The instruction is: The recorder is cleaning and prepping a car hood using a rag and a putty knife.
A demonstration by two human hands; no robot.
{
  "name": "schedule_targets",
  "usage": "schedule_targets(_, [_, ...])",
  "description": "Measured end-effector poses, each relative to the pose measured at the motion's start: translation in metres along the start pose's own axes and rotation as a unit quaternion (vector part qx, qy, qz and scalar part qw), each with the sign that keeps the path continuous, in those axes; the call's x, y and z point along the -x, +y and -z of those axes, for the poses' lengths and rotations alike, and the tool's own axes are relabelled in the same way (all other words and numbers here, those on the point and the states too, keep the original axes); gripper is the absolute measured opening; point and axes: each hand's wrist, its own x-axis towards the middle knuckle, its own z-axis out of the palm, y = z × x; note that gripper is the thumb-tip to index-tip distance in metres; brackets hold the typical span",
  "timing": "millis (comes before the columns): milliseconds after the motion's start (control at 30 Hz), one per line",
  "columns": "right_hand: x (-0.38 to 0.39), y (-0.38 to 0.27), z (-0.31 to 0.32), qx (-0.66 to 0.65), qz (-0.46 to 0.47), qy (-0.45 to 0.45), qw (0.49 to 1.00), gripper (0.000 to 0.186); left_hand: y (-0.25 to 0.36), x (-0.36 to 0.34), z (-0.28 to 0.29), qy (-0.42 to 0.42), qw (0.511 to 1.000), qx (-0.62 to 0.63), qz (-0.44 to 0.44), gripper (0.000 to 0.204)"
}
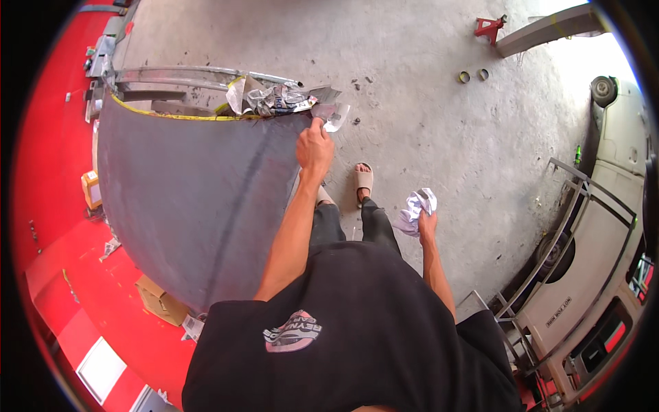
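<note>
Broad matte-grey curved panel (178, 185) spreading left, yellow tape strip (175, 117) edging far rim; crumpled printed newspaper (274, 101) lying beyond. Left hand (315, 150) hanging over panel's corner, fingers curling, hold unclear. Right hand (428, 224) holding crumpled white cloth (419, 204), fingers gripping it. Grey concrete floor (480, 137) stretching toward pale van (573, 292).

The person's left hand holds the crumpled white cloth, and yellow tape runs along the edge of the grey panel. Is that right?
Not quite: the head view shows the crumpled white cloth in the right hand, not the left hand. Yellow tape does run along the edge of the grey panel.
</note>
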Motion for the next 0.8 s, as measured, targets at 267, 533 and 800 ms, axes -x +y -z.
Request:
schedule_targets(267, [-0.011,0.011,-0.004,-0.004,0.030,0.083,0.996,0.033,0.003,0.010,-0.004,-0.012,1.000,-0.008,0.012,0.015])
schedule_targets(533, [-0.007,-0.003,0.001,-0.006,-0.020,0.059,0.998,0.036,-0.012,0.029,-0.006,0.014,1.000,-0.021,-0.002,0.022])
schedule_targets(800, [-0.025,-0.073,-0.045,0.109,0.119,0.001,0.987,0.034,-0.017,-0.011,0.039,-0.028,0.983,0.158,-0.088,0.020])
